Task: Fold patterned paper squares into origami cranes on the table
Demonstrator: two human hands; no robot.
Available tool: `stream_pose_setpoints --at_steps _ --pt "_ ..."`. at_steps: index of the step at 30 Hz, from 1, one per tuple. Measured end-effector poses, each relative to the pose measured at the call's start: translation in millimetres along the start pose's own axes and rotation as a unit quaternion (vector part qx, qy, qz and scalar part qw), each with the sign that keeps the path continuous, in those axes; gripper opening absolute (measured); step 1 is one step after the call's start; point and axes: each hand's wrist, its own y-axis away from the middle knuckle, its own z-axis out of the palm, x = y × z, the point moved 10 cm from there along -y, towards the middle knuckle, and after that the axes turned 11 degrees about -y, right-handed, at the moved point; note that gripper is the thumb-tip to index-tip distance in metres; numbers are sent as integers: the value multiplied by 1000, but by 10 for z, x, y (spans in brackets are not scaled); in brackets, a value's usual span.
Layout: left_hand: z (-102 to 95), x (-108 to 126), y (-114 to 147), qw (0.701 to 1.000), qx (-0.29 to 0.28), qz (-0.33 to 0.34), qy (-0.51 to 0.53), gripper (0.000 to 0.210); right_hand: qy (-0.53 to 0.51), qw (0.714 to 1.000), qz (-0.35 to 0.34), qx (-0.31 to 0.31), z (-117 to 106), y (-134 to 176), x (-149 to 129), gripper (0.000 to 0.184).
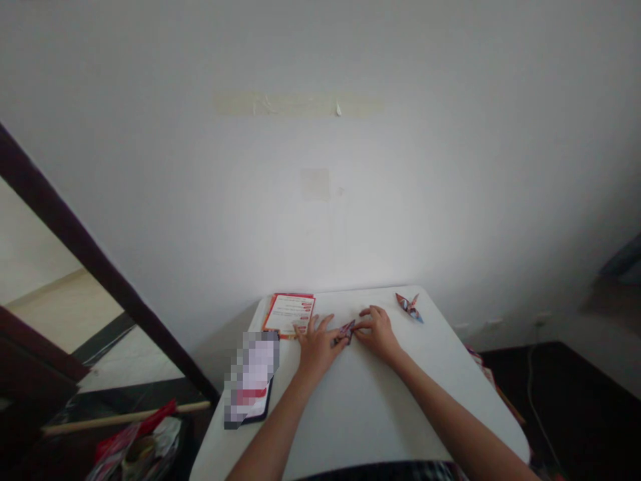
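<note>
Between my two hands is a small piece of folded printed paper [344,330], dark with pinkish patches, just above or on the white table. My left hand [318,341] grips its left side near the thumb, while the other fingers spread toward the printed card. My right hand [376,334] pinches the right edge of the paper with thumb and forefinger. Part of the paper is covered by fingers, so its exact folds are hard to see. At the table's far right lies a folded paper crane [409,308] with pointed ends.
A stack of red-edged printed cards [288,312] lies at the table's far left. In front of it sits a phone [253,377] with a blurred screen. The white table [360,427] meets a wall [320,234]. A bin with rubbish [143,447] stands at lower left.
</note>
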Motion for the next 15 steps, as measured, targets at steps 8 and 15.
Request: stream_pose_setpoints --at_steps 8,15 --pt "21 18 -28 1000 2 8 -1 15 21 999 24 22 -76 -6 -24 15" --pt "47 9 -34 1000 -3 6 6 16 40 997 41 58 -150 -16 -32 14"
